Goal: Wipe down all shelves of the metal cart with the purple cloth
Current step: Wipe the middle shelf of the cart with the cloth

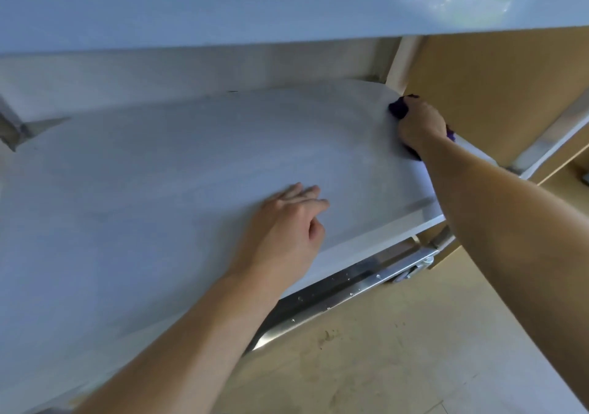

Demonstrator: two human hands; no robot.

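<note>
The metal cart's middle shelf fills most of the view, a pale brushed sheet. My right hand grips the purple cloth against the shelf's far right corner; most of the cloth is hidden under the hand. My left hand rests flat on the shelf near its front edge, fingers straight and holding nothing. The top shelf hangs over the scene. Below the front edge the lowest shelf's shiny rim shows with water drops on it.
An upright cart post stands at the far right corner, just beyond the cloth. Another post bracket sits at the left. A castor shows under the cart's right end. Tan floor lies to the right and in front.
</note>
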